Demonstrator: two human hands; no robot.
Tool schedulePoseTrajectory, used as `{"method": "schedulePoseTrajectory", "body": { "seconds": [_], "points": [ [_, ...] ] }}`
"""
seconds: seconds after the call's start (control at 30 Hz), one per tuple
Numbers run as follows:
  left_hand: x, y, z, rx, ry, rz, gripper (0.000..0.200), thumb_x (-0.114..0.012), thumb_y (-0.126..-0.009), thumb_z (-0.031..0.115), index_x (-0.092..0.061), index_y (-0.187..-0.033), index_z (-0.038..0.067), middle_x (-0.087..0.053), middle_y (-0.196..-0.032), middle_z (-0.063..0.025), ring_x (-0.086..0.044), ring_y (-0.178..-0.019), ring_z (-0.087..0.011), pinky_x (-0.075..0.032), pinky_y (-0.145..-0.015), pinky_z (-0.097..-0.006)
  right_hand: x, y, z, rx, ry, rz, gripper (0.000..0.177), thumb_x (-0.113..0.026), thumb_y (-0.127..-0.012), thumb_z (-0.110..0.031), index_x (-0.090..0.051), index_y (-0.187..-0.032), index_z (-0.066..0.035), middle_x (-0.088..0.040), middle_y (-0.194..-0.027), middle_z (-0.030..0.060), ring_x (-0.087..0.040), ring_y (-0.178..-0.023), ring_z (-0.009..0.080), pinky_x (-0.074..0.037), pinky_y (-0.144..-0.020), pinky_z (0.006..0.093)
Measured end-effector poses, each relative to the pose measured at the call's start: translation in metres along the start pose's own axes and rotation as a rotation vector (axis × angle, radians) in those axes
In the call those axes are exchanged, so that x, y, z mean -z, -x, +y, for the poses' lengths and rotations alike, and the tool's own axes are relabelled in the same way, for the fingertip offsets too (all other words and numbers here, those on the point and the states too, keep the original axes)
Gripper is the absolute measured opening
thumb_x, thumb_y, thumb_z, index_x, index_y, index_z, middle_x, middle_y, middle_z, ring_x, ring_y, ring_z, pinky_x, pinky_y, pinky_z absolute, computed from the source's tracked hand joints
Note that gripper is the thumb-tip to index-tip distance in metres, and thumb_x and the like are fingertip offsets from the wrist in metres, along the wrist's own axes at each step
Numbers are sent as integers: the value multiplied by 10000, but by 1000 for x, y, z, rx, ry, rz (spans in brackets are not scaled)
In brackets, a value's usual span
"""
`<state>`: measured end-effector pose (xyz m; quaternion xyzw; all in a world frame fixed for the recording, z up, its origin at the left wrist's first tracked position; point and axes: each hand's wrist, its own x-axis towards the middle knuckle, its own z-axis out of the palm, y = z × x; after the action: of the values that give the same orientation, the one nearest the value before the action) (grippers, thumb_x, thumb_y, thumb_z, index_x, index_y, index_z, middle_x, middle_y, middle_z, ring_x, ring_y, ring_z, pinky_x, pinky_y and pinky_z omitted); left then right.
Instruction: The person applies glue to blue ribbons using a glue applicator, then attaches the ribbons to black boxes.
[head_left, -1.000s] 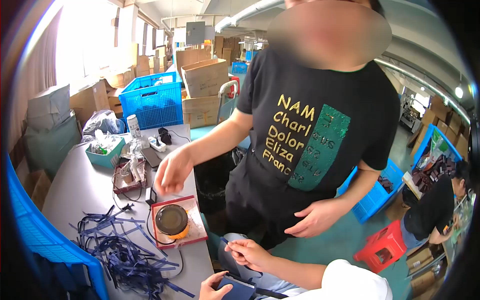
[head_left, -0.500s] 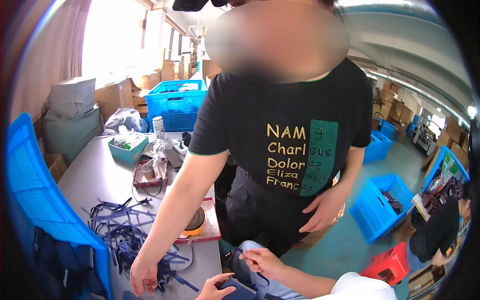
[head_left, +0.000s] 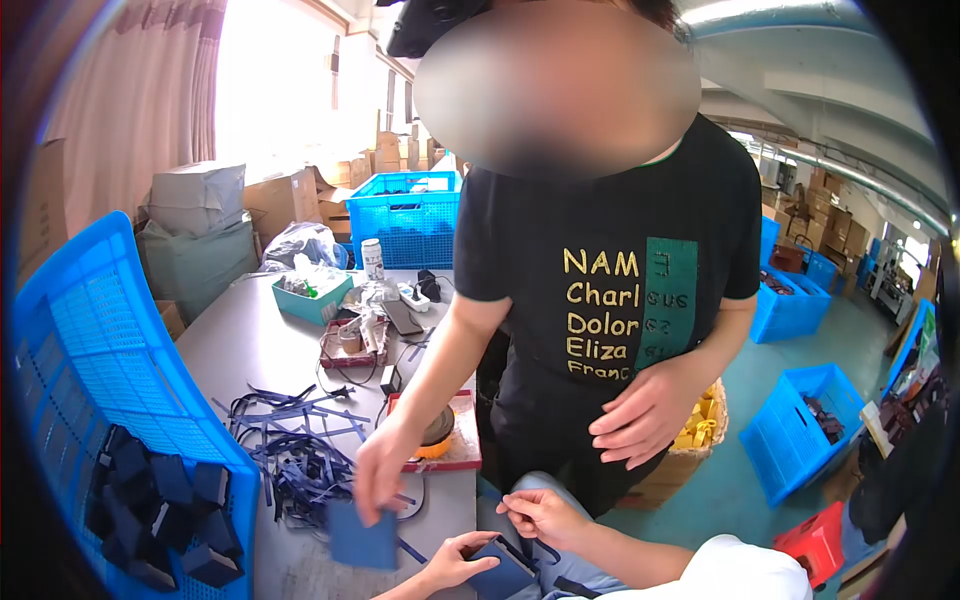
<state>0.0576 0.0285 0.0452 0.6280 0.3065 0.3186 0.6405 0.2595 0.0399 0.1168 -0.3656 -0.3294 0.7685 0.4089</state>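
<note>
One box (head_left: 503, 570) is in the grip of the left hand (head_left: 458, 562) beside the worktop (head_left: 222, 350), the right hand (head_left: 543, 518) narrowly pinching a strip (head_left: 488, 490).

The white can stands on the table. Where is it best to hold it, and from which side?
Hold the can around the upper part of its round side, coming down from above. It stands upright and its top rises free, while the teal box and the crumpled clear plastic lie close to its lower part and would probably hinder a low grip.
</note>
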Motion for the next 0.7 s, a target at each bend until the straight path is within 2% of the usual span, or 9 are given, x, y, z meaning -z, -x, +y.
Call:
{"method": "schedulePoseTrajectory", "body": {
  "seconds": [0.1, 0.23, 0.57, 0.63, 0.7],
  "points": [
    [-2, -2, -8, -25, 80, -5, 433, -692, -782, 122, -546, -1170, -2, -622, -970, -65, -555, -853, -88, -461, -781, -228, 3, 8, 4, 27, -25, 6, 208, -518, -917, -198, -606, -891, -12, -440, -638, -34, -365, -518, 50, -278, -451, 193],
    [-3, 0, -9, -48, 27, -16, 459, -704, -775, 149, -540, -1171, -14, -620, -976, -63, -562, -874, -98, -462, -797, -247, 2, 14, 12, 17, 11, 64, 198, -502, -923, -174, -600, -883, -6, -447, -627, -28, -384, -510, 54, -291, -447, 181],
    [-3, -5, -19, -94, 14, -6, 446, -705, -769, 151, -551, -1154, -15, -622, -953, -74, -566, -842, -113, -459, -798, -254, -17, 7, 18, -45, 23, -4, 188, -504, -920, -157, -598, -871, -1, -455, -638, -18, -391, -523, 55, -296, -450, 186],
    [-7, -10, -26, -220, 48, 13, 387, -704, -765, 155, -581, -1094, -8, -627, -924, -63, -562, -817, -110, -452, -798, -248, -22, 6, 22, -63, 29, 11, 195, -518, -914, -168, -584, -815, -13, -452, -634, -12, -385, -526, 58, -289, -452, 187],
    [-8, -11, -19, -195, 37, 10, 359, -707, -760, 163, -591, -1057, -1, -629, -908, -57, -562, -811, -109, -449, -797, -245, -28, 4, 26, -55, 55, 12, 193, -522, -912, -164, -577, -799, -17, -451, -633, -8, -385, -527, 61, -290, -455, 191]
  ]
}}
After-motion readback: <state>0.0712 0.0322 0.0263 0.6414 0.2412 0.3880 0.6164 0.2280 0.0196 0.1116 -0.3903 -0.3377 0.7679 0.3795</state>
